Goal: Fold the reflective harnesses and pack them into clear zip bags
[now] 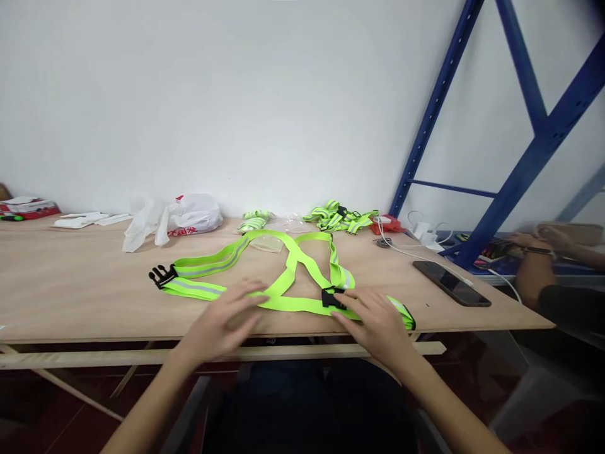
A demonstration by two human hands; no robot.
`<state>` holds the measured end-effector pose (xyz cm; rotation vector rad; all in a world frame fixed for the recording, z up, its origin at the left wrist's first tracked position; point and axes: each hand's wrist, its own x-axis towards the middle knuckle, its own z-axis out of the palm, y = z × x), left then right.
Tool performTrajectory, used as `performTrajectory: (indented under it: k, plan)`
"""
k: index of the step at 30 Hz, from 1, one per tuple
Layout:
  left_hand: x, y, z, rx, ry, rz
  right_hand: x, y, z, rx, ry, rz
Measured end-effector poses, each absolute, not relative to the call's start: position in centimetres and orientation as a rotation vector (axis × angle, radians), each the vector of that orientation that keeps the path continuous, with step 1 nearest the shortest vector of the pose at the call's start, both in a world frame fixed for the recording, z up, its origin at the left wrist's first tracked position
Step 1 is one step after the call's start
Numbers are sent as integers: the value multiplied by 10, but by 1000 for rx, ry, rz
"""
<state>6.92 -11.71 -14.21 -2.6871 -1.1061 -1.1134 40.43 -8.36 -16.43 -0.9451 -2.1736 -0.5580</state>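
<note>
A neon-yellow strap harness [295, 304] with grey reflective stripes lies spread on the wooden table [94, 284]. Its black pronged buckle [162, 276] points left, and a second black buckle [333, 297] sits near my right hand [375, 321]. That hand is over the right part of the strap, fingers apart, fingertips by the buckle. My left hand [227, 318] hovers at the lower strap, fingers spread and slightly blurred, holding nothing. Whether either hand touches the strap is hard to tell.
White plastic bags [196, 213], a rolled neon strap [255, 221] and a bundle of neon straps [340, 217] lie along the wall. A phone [451, 284] and cables are at right, beside a blue metal frame [510, 176]. Another person's arm [536, 271] shows beyond.
</note>
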Motion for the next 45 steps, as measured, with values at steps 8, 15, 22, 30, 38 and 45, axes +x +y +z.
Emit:
performTrajectory:
  k: [8, 15, 22, 30, 38, 45]
  plan:
    - [-38, -107, -140, -1392, -1858, -1342, 442, -75, -157, -1119, -2095, -311]
    - [-84, -93, -166, -1669, -2423, -913, 437, -63, -178, -1281, -2191, 23]
    - [-74, -92, -171, -2038, -2153, -796, 442, -54, -185, -1226, -2353, 117]
    - [-71, -94, -166, -2273, -2047, -654, 438, -52, -184, -1128, -2293, 104]
    - [-70, -91, -167, -2322, -1973, -702, 436, -53, -185, -1094, -2216, 80]
    - [-62, -94, -166, -2220, -2023, -662, 434, -57, -180, -1152, -2218, 148]
